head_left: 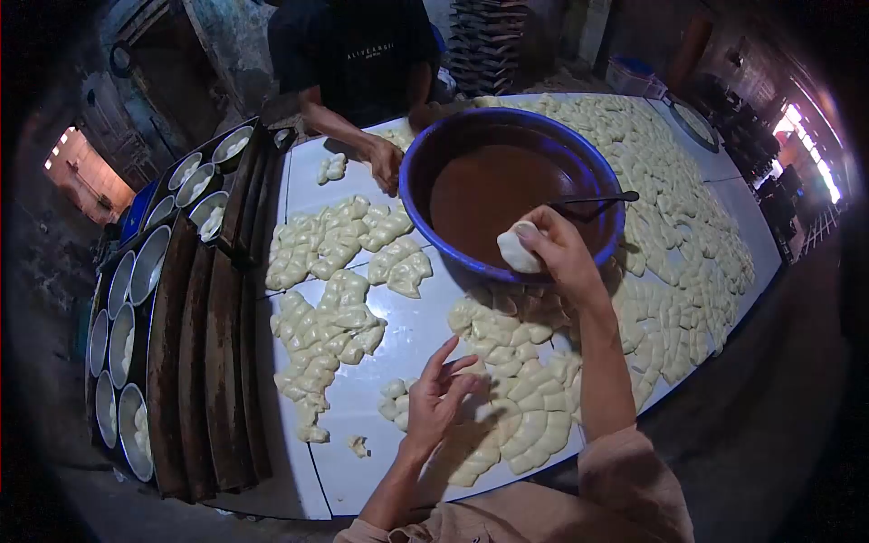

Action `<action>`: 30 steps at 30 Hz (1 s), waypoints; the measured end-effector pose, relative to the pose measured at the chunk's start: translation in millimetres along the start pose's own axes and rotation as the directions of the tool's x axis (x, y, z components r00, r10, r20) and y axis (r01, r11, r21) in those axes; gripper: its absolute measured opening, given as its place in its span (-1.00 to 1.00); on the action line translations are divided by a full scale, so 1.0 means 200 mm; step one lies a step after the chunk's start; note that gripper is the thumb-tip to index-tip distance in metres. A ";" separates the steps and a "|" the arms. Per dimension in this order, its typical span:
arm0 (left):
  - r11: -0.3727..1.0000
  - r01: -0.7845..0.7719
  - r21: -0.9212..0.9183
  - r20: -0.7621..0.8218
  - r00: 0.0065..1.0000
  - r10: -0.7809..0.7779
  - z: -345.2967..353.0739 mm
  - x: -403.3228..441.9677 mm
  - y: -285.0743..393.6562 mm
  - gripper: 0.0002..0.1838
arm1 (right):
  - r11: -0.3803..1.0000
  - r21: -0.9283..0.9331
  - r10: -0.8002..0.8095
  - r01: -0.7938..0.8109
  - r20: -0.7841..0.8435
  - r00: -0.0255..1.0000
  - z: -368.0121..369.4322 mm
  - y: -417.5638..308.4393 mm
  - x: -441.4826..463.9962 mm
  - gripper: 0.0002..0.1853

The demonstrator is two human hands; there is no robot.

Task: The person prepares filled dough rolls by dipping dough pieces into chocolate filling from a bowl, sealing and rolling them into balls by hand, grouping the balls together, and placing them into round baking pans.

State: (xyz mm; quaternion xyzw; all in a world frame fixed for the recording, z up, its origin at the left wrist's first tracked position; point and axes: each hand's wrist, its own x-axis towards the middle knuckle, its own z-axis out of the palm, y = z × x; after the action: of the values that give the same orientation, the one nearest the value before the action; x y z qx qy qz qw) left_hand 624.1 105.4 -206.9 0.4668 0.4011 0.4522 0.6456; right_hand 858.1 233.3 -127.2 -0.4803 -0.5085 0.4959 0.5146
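A flattened piece of pale dough is pinched in my right hand, over the near rim of a large blue basin. Brown filling fills the basin's bottom, and a dark-handled spoon leans in it at the right. My left hand hovers low over the table with its fingers apart and nothing in them. Beneath and beside it lie joined dough pieces, with a small dough cluster just to its left.
Across the white table, a co-worker in a dark shirt has one hand by the basin's left rim. More dough lies left, and a wide spread right. Metal bowls stand in racks at the left.
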 end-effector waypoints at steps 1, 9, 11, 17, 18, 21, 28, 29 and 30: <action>0.997 0.070 0.046 -0.037 0.997 -0.068 -0.02 0.00 0.02 -0.42 | 0.954 -0.295 0.056 -0.046 0.027 0.998 -0.07 0.03 0.10 -0.76; 0.966 0.121 0.230 -0.008 0.993 -0.122 -0.14 -0.02 -0.02 -0.57 | 0.403 -0.907 0.360 0.122 0.279 0.890 -0.13 0.23 0.31 -0.62; 0.966 0.131 0.224 -0.007 0.991 -0.133 -0.15 -0.02 -0.02 -0.57 | 0.844 -0.523 0.328 -0.123 0.321 0.888 -0.15 0.22 0.33 -0.71; 0.979 0.147 -0.137 0.045 0.989 -0.142 0.02 0.16 0.03 -0.53 | 0.906 0.319 0.207 -0.277 0.237 0.949 0.12 0.01 0.04 -0.83; 0.949 0.151 -0.276 0.032 0.989 -0.147 0.06 0.19 0.05 -0.51 | 0.882 0.344 0.227 -0.322 0.289 0.930 0.18 -0.01 -0.03 -0.83; 0.765 0.140 -0.628 0.022 0.986 -0.163 0.09 0.21 0.00 -0.50 | 0.836 0.485 0.185 -0.257 0.193 0.964 0.34 0.20 -0.17 -0.85; 0.817 0.024 -0.576 -0.336 0.905 -0.263 -0.17 0.03 -0.05 -0.73 | 0.961 0.234 0.097 -0.151 0.225 0.969 0.53 0.35 -0.47 -0.71; 0.850 0.028 -0.527 -0.370 0.892 -0.259 -0.20 0.01 -0.05 -0.71 | 0.992 0.117 0.012 -0.037 0.207 0.978 0.57 0.37 -0.51 -0.65; 0.880 0.023 -0.474 -0.393 0.889 -0.235 -0.21 -0.01 -0.05 -0.70 | 0.997 -0.049 -0.046 0.059 0.225 0.973 0.60 0.39 -0.52 -0.48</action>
State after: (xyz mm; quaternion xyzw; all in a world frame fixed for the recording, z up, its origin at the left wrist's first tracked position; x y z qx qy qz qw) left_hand 586.3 112.7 -227.5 0.1593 0.4495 0.5817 0.6590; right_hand 738.2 131.9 -207.6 -0.4219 -0.5893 0.5188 0.4533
